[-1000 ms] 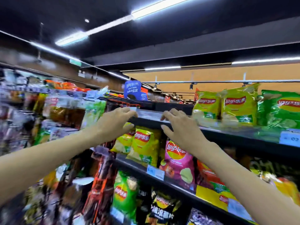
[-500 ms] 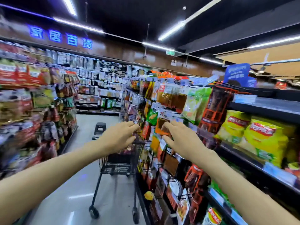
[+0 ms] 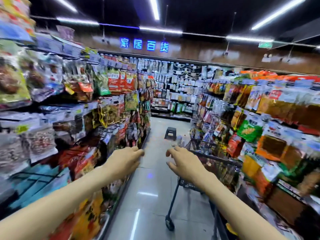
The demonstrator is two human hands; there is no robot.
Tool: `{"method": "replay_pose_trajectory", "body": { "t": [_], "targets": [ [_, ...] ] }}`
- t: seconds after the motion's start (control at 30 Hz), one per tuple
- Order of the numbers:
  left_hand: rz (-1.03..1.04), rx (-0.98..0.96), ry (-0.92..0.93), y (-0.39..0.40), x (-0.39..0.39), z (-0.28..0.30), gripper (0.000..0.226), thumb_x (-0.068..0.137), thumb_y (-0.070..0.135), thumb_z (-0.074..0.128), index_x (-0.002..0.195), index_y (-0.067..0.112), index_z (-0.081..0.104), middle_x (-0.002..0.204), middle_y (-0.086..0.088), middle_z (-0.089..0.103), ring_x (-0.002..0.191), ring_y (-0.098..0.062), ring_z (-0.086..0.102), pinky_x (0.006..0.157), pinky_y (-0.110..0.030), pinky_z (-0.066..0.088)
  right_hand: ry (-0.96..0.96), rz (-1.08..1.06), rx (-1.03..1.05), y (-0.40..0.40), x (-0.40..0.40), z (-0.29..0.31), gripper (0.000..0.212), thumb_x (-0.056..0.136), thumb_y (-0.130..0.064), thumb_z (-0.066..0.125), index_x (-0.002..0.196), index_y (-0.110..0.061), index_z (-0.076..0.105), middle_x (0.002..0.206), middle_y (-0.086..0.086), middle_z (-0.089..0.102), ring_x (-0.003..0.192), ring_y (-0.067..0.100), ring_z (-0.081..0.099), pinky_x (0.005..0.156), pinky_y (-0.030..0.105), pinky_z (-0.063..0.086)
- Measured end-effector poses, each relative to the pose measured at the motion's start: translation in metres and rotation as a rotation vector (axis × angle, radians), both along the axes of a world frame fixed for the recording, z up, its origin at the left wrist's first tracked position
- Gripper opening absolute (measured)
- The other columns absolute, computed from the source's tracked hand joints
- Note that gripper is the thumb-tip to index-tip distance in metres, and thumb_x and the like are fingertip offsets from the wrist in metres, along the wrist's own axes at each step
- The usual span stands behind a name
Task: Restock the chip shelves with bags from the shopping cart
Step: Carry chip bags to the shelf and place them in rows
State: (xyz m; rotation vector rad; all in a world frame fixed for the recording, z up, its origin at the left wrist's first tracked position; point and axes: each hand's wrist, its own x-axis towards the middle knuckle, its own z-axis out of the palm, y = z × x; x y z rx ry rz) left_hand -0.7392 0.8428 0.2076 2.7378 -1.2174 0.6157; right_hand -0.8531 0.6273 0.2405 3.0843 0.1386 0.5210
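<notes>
Aisle floor [image 3: 152, 201]: runs ahead between two shelf runs. Left shelves [image 3: 52, 118]: packed with hanging and stacked bags along the whole left side. Right shelves [image 3: 277, 129]: likewise along the right. Cart [image 3: 213, 163]: right of centre, just beside the right shelves; its contents are too blurred to tell. Stool [image 3: 170, 133]: on the floor, beyond the cart, mid-aisle. Back wall racks [image 3: 174, 87]: across the far end, below a sign [image 3: 144, 44]. Hands: left [image 3: 124, 161] and right [image 3: 183, 164], apart, before the cart.
</notes>
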Motion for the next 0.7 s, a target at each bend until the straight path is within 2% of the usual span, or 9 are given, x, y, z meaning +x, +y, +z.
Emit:
{"method": "replay_pose_trajectory", "body": {
  "t": [0.13, 0.33, 0.5, 0.6, 0.7],
  "targets": [
    [0.064, 0.059, 0.014, 0.048, 0.055, -0.017, 0.037, 0.098, 0.036, 0.048, 0.132, 0.023, 0.049, 0.119, 0.001, 0.056, 0.115, -0.022, 0.057, 0.080, -0.041, 0.053, 0.053, 0.034, 0.022, 0.042, 0.071, -0.025, 0.030, 0.099, -0.033, 0.048, 0.124, -0.016, 0.051, 0.120, 0.008, 0.056, 0.113, 0.029, 0.053, 0.087, 0.039, 0.046],
    [0.050, 0.090, 0.102, 0.064, 0.130, -0.056, 0.034, 0.095, 0.028, 0.053, 0.128, 0.020, 0.052, 0.119, 0.001, 0.058, 0.111, -0.025, 0.059, 0.072, -0.040, 0.053, 0.128, 0.018, 0.107, 0.055, 0.149, -0.076, 0.028, 0.099, -0.030, 0.048, 0.124, -0.018, 0.051, 0.120, 0.005, 0.055, 0.113, 0.027, 0.052, 0.083, 0.036, 0.042],
    [0.011, 0.119, 0.144, 0.024, 0.197, -0.090, 0.035, 0.097, 0.032, 0.049, 0.131, 0.023, 0.050, 0.122, 0.004, 0.056, 0.113, -0.020, 0.057, 0.072, -0.035, 0.049, 0.172, -0.031, 0.152, 0.021, 0.210, -0.118, 0.029, 0.098, -0.033, 0.048, 0.124, -0.020, 0.050, 0.121, 0.002, 0.055, 0.112, 0.026, 0.053, 0.079, 0.034, 0.041],
    [0.002, 0.142, 0.162, -0.012, 0.237, -0.102, 0.034, 0.099, 0.034, 0.046, 0.131, 0.025, 0.048, 0.121, 0.005, 0.055, 0.110, -0.018, 0.057, 0.065, -0.029, 0.039, 0.213, -0.058, 0.180, -0.006, 0.246, -0.138, 0.029, 0.098, -0.033, 0.047, 0.125, -0.021, 0.049, 0.122, 0.001, 0.055, 0.113, 0.026, 0.053, 0.076, 0.033, 0.037],
    [0.022, 0.119, 0.168, -0.048, 0.285, -0.108, 0.035, 0.099, 0.034, 0.045, 0.133, 0.026, 0.048, 0.124, 0.005, 0.054, 0.112, -0.020, 0.057, 0.067, -0.031, 0.040, 0.233, -0.069, 0.198, -0.036, 0.291, -0.153, 0.028, 0.099, -0.032, 0.046, 0.124, -0.020, 0.049, 0.121, 0.002, 0.055, 0.113, 0.027, 0.053, 0.079, 0.035, 0.044]
  ]
}}
